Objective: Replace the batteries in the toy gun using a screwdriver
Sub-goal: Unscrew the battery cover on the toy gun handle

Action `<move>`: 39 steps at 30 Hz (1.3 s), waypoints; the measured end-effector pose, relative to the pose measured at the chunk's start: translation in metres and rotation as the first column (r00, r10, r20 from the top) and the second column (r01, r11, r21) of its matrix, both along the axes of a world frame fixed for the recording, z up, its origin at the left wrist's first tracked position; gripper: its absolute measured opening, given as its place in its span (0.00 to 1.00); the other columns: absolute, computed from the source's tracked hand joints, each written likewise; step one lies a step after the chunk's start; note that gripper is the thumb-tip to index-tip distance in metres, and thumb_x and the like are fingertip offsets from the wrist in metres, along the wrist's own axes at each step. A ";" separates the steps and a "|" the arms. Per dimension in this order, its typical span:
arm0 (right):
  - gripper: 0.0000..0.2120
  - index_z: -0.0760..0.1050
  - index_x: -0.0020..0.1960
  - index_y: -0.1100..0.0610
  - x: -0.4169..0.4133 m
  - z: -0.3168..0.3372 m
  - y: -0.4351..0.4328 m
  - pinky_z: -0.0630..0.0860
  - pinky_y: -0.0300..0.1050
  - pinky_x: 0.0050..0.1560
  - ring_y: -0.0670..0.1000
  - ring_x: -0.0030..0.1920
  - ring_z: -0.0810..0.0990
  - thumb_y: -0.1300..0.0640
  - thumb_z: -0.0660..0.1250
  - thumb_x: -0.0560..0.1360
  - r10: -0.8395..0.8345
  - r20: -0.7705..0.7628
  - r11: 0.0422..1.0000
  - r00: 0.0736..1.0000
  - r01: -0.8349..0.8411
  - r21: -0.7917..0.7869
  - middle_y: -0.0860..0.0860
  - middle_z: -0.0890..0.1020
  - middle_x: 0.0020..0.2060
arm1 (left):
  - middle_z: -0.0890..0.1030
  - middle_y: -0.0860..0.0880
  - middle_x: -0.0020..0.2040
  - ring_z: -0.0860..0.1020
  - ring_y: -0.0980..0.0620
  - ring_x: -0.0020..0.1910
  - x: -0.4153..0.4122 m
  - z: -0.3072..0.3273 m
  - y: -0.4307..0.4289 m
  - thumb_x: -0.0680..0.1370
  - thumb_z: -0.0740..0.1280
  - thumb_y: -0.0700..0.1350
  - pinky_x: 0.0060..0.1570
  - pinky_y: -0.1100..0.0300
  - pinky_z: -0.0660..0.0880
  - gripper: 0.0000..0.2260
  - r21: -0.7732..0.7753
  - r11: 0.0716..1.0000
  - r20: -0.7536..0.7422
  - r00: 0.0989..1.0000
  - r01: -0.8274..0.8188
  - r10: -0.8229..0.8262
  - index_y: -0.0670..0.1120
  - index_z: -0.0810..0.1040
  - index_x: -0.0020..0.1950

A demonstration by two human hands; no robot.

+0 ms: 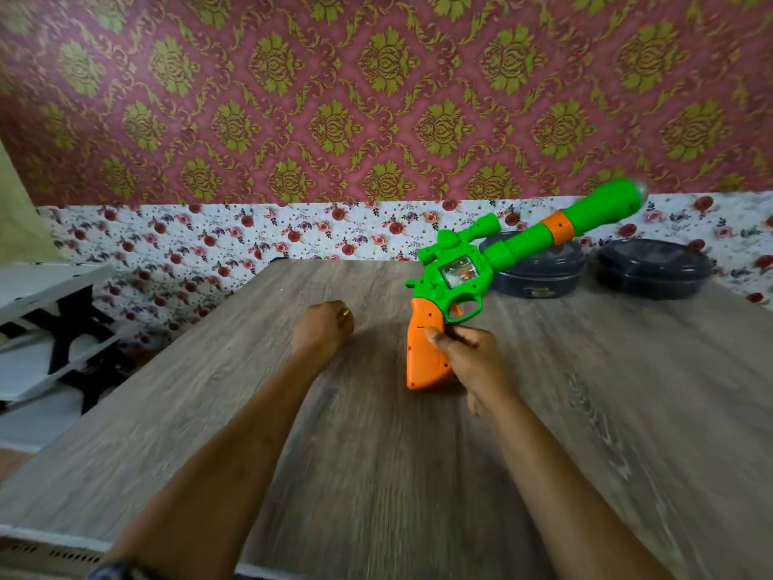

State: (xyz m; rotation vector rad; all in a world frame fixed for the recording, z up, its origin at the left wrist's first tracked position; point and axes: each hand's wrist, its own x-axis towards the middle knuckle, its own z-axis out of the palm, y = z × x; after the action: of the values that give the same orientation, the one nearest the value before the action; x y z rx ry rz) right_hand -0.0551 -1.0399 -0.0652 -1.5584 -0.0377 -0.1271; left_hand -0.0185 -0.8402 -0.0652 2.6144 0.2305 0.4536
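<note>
Right hand [468,353] grasps toy gun [456,274] by orange grip, over table [376,475], barrel angled up-right. Left hand [322,328] clenched, nothing visible in it. Grip looks closed; no screwdriver or batteries in view. Judgement: barely started.

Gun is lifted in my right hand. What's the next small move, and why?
Probably lay the toy gun flat on the table: the right hand holds its orange grip with the barrel raised, the left hand rests fisted, and no screwdriver shows.
</note>
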 end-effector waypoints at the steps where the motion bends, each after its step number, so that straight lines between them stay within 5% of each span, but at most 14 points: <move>1: 0.12 0.78 0.55 0.67 0.001 -0.001 0.001 0.69 0.35 0.35 0.44 0.35 0.71 0.63 0.68 0.73 -0.002 -0.011 1.000 1.000 0.003 0.019 0.53 0.79 0.40 | 0.80 0.46 0.46 0.76 0.49 0.41 0.002 -0.003 0.002 0.79 0.63 0.44 0.39 0.57 0.70 0.04 0.058 0.998 -0.005 1.000 0.001 -0.001 0.47 0.77 0.47; 10: 0.14 0.78 0.57 0.64 0.012 -0.006 0.001 0.69 0.35 0.37 0.41 0.35 0.72 0.62 0.69 0.72 -0.008 -0.053 0.999 0.999 0.010 0.046 0.51 0.79 0.43 | 0.79 0.43 0.51 0.78 0.42 0.47 0.017 -0.012 0.003 0.80 0.60 0.44 0.40 0.56 0.71 0.10 0.275 0.961 0.023 0.999 0.029 -0.037 0.43 0.79 0.51; 16: 0.15 0.77 0.58 0.64 0.008 -0.004 -0.004 0.68 0.33 0.36 0.44 0.38 0.74 0.61 0.69 0.73 -0.018 -0.064 0.999 0.998 0.020 0.040 0.51 0.78 0.44 | 0.80 0.46 0.54 0.78 0.47 0.49 0.008 -0.012 0.016 0.77 0.66 0.43 0.49 0.53 0.77 0.09 0.126 0.985 0.089 0.988 0.116 -0.127 0.47 0.80 0.56; 22: 0.13 0.77 0.56 0.66 0.003 -0.001 -0.005 0.70 0.32 0.34 0.43 0.35 0.73 0.63 0.68 0.73 0.004 -0.081 0.998 0.997 0.001 0.061 0.54 0.79 0.43 | 0.75 0.48 0.48 0.73 0.51 0.42 -0.019 0.019 0.005 0.77 0.61 0.43 0.41 0.58 0.70 0.13 0.093 0.975 0.354 0.909 0.202 -0.222 0.45 0.77 0.60; 25: 0.12 0.78 0.54 0.66 0.002 -0.002 -0.004 0.69 0.27 0.29 0.43 0.33 0.72 0.63 0.68 0.72 0.024 -0.081 0.998 0.996 -0.018 0.063 0.51 0.79 0.38 | 0.71 0.49 0.49 0.73 0.52 0.43 -0.042 0.019 0.002 0.79 0.57 0.42 0.42 0.59 0.67 0.15 0.190 0.925 0.323 0.869 0.328 -0.375 0.43 0.74 0.64; 28: 0.11 0.79 0.53 0.66 0.000 -0.001 -0.003 0.70 0.31 0.32 0.42 0.32 0.73 0.63 0.69 0.72 0.035 -0.075 0.998 0.997 -0.030 0.056 0.57 0.82 0.43 | 0.77 0.47 0.50 0.75 0.49 0.45 -0.063 0.008 0.015 0.78 0.58 0.45 0.44 0.57 0.70 0.15 0.400 0.858 0.349 0.812 0.323 -0.468 0.45 0.78 0.60; 31: 0.09 0.79 0.51 0.67 -0.005 0.001 -0.004 0.68 0.37 0.36 0.49 0.39 0.73 0.64 0.69 0.72 0.028 -0.070 0.999 0.997 -0.025 0.040 0.67 0.80 0.52 | 0.81 0.47 0.50 0.79 0.48 0.47 -0.075 -0.003 0.030 0.77 0.60 0.43 0.45 0.56 0.75 0.11 0.401 0.891 0.455 0.798 0.213 -0.396 0.45 0.81 0.53; 34: 0.12 0.78 0.53 0.67 -0.012 0.003 -0.008 0.71 0.33 0.35 0.44 0.37 0.76 0.63 0.69 0.72 0.043 -0.065 0.999 0.997 -0.042 0.023 0.63 0.82 0.51 | 0.82 0.46 0.47 0.81 0.47 0.42 -0.080 -0.010 0.034 0.76 0.65 0.39 0.38 0.58 0.78 0.06 0.327 0.935 0.489 0.822 0.139 -0.293 0.42 0.81 0.49; 39: 0.13 0.77 0.55 0.65 -0.023 0.006 -0.010 0.72 0.40 0.45 0.51 0.47 0.75 0.62 0.69 0.72 0.080 -0.095 0.997 0.992 -0.077 0.027 0.64 0.80 0.55 | 0.78 0.44 0.49 0.78 0.44 0.41 -0.082 -0.021 0.032 0.75 0.66 0.36 0.39 0.56 0.75 0.05 0.199 0.971 0.292 0.937 0.136 -0.191 0.41 0.77 0.49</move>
State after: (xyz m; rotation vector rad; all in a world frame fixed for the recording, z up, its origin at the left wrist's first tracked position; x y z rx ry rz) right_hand -0.0778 -1.0496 -0.0591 -1.5355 -0.0214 0.0096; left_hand -0.1008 -0.8078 -0.0860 2.6538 -0.1386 0.8478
